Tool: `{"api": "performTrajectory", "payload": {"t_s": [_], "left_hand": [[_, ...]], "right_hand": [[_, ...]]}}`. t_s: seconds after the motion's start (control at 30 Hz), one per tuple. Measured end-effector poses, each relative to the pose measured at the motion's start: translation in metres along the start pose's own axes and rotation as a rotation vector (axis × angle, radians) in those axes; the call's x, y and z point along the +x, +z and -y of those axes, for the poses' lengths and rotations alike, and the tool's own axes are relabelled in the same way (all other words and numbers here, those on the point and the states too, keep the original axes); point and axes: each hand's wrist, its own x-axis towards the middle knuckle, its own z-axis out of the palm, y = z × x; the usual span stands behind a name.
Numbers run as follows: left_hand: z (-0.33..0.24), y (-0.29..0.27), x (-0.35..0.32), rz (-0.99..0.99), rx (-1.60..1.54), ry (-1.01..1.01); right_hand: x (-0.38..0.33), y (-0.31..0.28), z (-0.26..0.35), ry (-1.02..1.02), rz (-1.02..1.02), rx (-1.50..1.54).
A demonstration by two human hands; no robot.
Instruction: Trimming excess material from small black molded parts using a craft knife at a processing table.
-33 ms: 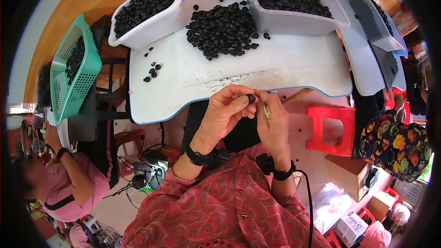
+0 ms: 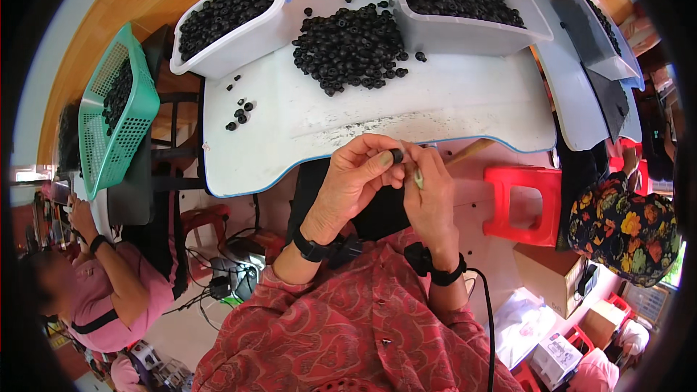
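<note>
Just in front of the table's near edge, my left hand (image 2: pixel 352 181) pinches a small round black part (image 2: pixel 396 155) between thumb and forefinger. My right hand (image 2: pixel 431 199) is close beside it, fingers closed round a thin pale-green handled tool (image 2: pixel 418 178). The fingertips of both hands meet around the black part, and the tool's working end is hidden there. On the white table (image 2: pixel 276 127) ahead lies a heap of similar black parts (image 2: pixel 350 51). Several more (image 2: pixel 242 114) lie loose on the left.
A white bin (image 2: pixel 218 65) and a larger grey bin (image 2: pixel 472 38), both full of black parts, stand along the back. A green basket (image 2: pixel 138 112) is at left. Red stools (image 2: pixel 534 229) stand at right. A person in pink (image 2: pixel 123 297) sits at left, another in flowers (image 2: pixel 624 229) at right.
My right hand has shifted very slightly, and the pale-green tool in it has tilted a little. My left hand keeps its grip on the black part.
</note>
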Motion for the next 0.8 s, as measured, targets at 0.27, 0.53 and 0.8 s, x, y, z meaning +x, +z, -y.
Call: {"api": "performTrajectory", "payload": {"t_s": [0.27, 0.53, 0.8], "left_hand": [[-0.003, -0.002, 0.000, -0.011, 0.004, 0.002], [-0.012, -0.011, -0.009, -0.012, -0.001, 0.027], [-0.016, -0.021, -0.016, -0.010, -0.009, 0.069]], "right_hand": [[0.002, 0.007, 0.002, -0.043, -0.007, -0.152], [0.002, 0.018, 0.010, -0.071, 0.022, -0.188], [0.002, 0.032, 0.017, -0.073, 0.006, -0.240]]}}
